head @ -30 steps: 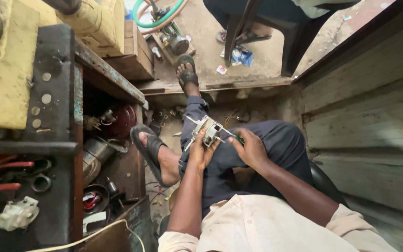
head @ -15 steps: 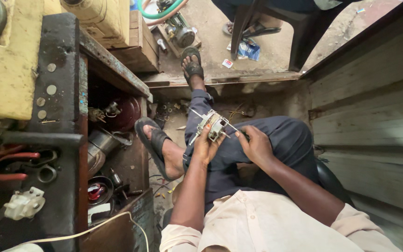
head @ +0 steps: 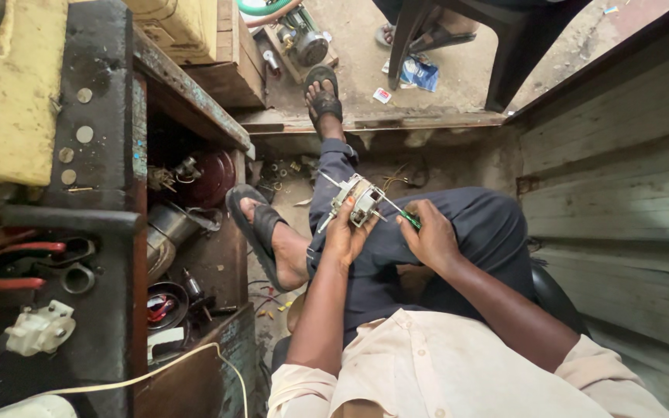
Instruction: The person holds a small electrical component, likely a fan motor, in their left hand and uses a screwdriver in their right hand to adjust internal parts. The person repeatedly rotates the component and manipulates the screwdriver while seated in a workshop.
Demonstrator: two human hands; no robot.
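Note:
I sit with my legs in dark trousers, one foot crossed over my knee. My left hand (head: 344,236) grips a small metal fan motor (head: 356,200) with a thin shaft sticking out, held above my lap. My right hand (head: 430,236) holds a green-handled screwdriver (head: 406,217) whose tip touches the motor's right side. Both hands sit close together over my thighs.
A dark workbench (head: 102,155) on the left carries pliers with red handles (head: 9,267), a white plastic part (head: 40,329) and a white cable (head: 156,371). Its shelves hold motor parts and a red round casing (head: 210,178). A wooden wall (head: 621,193) stands right. Another person's sandalled foot (head: 427,35) and a chair are ahead.
The view has tilted down slightly, so the bench and doorway sit higher. My hands stay on the motor, with the screwdriver still at its side.

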